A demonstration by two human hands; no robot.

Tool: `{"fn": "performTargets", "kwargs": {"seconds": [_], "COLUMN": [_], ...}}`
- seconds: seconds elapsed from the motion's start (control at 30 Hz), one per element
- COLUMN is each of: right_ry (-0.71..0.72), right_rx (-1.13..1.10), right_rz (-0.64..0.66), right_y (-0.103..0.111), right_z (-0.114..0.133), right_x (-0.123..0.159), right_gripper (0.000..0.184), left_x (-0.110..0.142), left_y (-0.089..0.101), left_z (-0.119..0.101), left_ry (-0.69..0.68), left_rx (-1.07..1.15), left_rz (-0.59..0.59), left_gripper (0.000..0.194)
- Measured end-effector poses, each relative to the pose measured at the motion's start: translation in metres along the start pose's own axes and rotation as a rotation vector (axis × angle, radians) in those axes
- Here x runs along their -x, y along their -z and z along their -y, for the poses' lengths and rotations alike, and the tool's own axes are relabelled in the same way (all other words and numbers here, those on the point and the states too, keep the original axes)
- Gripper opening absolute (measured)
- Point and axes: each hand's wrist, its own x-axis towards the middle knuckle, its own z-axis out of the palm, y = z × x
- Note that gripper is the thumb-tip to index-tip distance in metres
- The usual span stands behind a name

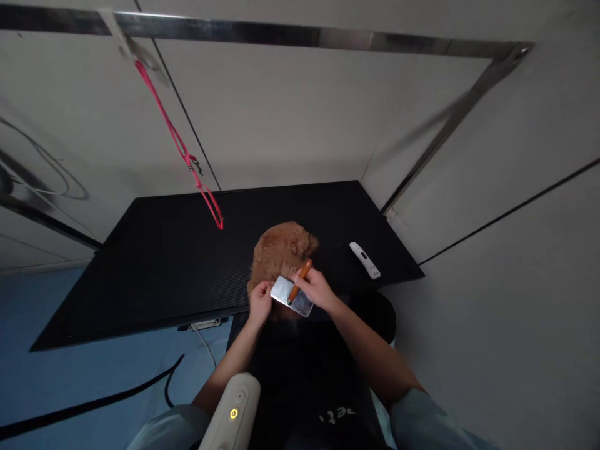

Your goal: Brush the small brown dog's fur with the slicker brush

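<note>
A small dog with a curly brown coat (281, 247) is at the front edge of the black table, in the middle of the head view; I cannot make out its face. My right hand (316, 289) is closed around the orange-brown handle of a slicker brush (282, 289). The brush's flat, shiny metal back faces up, and its head lies over the dog's near side, hiding the bristles. Just left of the brush head, my left hand (260, 302) is closed with fingertips pinched at the dog's fur.
A white cordless clipper (365, 260) lies on the black ribbed tabletop (187, 250) to the right. A pink loop leash (180, 147) hangs from the metal bar (234, 30) above. In front of my body is a pale device (234, 409) with a lit yellow button.
</note>
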Motion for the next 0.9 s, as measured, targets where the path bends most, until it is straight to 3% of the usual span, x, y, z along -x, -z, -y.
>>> {"fn": "performTargets", "kwargs": {"seconds": [0.03,0.13,0.27,0.37,0.4,0.5,0.53,0.6,0.63,0.7,0.77,0.87,0.9], "right_ry": [-0.023,-0.029,-0.087,-0.218,-0.265,-0.340,-0.313,-0.178,-0.111,-0.032,-0.021,0.036,0.065], "right_rx": [-0.013,-0.031,-0.196,-0.421,-0.473,-0.468,-0.431,-0.330,-0.270,-0.142,-0.018,0.106,0.130], "right_rz": [-0.025,-0.307,-0.122,-0.316,-0.308,-0.120,-0.159,-0.355,-0.394,-0.218,-0.044,-0.249,-0.257], "right_y": [0.000,0.003,0.004,0.005,0.007,0.014,0.018,0.024,0.026,0.030,0.033,0.035,0.034], "right_z": [-0.001,-0.004,-0.016,-0.028,-0.031,-0.035,-0.034,-0.029,-0.026,-0.017,-0.009,0.002,0.005], "right_x": [0.000,-0.003,-0.008,-0.010,-0.009,-0.004,-0.003,-0.002,-0.002,-0.003,-0.005,-0.006,-0.005], "right_gripper": [0.024,0.026,0.028,0.031,0.033,0.034,0.034,0.033,0.032,0.031,0.028,0.026,0.026], "left_x": [0.000,0.002,0.014,0.038,0.046,0.058,0.056,0.047,0.041,0.030,0.024,0.023,0.024], "left_y": [-0.003,-0.014,-0.027,-0.036,-0.041,-0.059,-0.065,-0.076,-0.080,-0.082,-0.077,-0.065,-0.061], "left_z": [0.000,0.003,0.013,0.025,0.029,0.033,0.031,0.027,0.025,0.022,0.022,0.026,0.028], "left_ry": [-0.014,-0.040,-0.035,0.017,0.080,0.294,0.308,0.285,0.268,0.228,0.175,0.076,0.060], "left_rx": [-0.016,-0.065,0.052,0.225,0.259,0.331,0.336,0.325,0.315,0.300,0.284,0.231,0.203], "left_rz": [-0.025,-0.110,-0.237,-0.360,-0.341,-0.174,-0.186,-0.273,-0.315,-0.322,-0.232,-0.070,-0.043], "left_gripper": [0.028,0.030,0.030,0.048,0.049,0.040,0.040,0.038,0.036,0.033,0.032,0.031,0.032]}}
